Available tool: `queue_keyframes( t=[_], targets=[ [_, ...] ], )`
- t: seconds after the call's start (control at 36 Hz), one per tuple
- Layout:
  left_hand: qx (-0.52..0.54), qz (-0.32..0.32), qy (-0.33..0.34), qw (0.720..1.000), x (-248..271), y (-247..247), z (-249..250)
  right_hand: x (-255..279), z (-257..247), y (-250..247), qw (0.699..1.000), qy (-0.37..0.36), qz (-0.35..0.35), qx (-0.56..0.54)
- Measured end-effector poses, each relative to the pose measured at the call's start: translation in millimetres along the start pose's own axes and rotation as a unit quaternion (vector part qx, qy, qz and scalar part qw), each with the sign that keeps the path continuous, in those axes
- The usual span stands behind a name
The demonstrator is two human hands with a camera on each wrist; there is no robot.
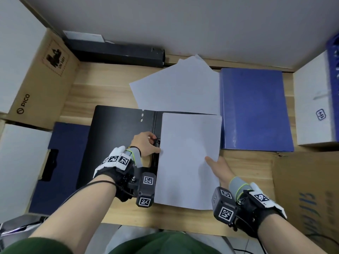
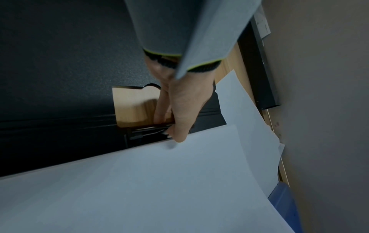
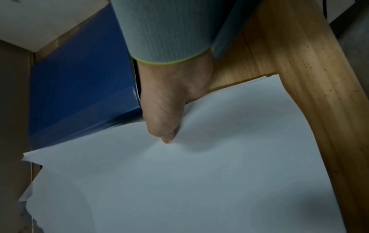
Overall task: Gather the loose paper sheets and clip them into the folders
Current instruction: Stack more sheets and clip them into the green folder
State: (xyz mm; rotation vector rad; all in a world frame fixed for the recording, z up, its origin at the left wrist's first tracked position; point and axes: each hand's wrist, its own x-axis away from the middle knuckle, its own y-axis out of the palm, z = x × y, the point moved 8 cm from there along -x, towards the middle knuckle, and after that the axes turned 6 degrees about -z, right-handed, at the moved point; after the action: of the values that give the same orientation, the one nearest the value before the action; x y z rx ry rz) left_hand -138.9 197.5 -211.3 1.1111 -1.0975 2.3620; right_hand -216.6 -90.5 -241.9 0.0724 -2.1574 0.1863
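An open black folder (image 1: 119, 134) lies on the wooden table, its metal clip (image 1: 157, 143) beside the spine. My left hand (image 1: 150, 143) pinches that clip (image 2: 147, 132), thumb on the paper side and fingers behind. A stack of white sheets (image 1: 189, 158) lies tilted on the folder's right half, its left edge near the clip. My right hand (image 1: 218, 167) grips the stack's right edge, thumb (image 3: 167, 137) on top, fingers hidden beneath. More loose sheets (image 1: 176, 88) lie fanned behind the folder. A closed blue folder (image 1: 253, 110) lies to the right.
A dark blue folder (image 1: 64, 162) lies partly under the black one on the left. Cardboard boxes (image 1: 42, 79) stand at the left, a white box (image 1: 313, 107) and a cardboard box (image 1: 308, 198) at the right. A long black box (image 1: 119, 52) lies along the back wall.
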Motion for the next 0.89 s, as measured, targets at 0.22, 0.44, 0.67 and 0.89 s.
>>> queue_keyframes(
  t=[0.22, 0.44, 0.67, 0.89],
  targets=[
    [0.024, -0.014, 0.0, 1.0, 2.2, 0.8, -1.3, 4.5, -17.0, 10.2, 1.0, -0.017, -0.001, 0.026],
    [0.087, -0.031, 0.008, 0.996, 3.3, 1.9, -2.3, 14.1, -36.0, 7.2, 0.997, -0.051, 0.027, 0.045],
    [0.087, -0.05, 0.026, 0.995, 5.7, -0.1, 1.9, 14.0, -35.3, 8.0, 0.997, -0.063, 0.012, 0.037],
    [0.096, -0.048, 0.021, 0.994, 4.9, -0.1, -1.2, 11.8, -38.2, 6.5, 0.997, -0.065, 0.003, 0.045]
  ],
)
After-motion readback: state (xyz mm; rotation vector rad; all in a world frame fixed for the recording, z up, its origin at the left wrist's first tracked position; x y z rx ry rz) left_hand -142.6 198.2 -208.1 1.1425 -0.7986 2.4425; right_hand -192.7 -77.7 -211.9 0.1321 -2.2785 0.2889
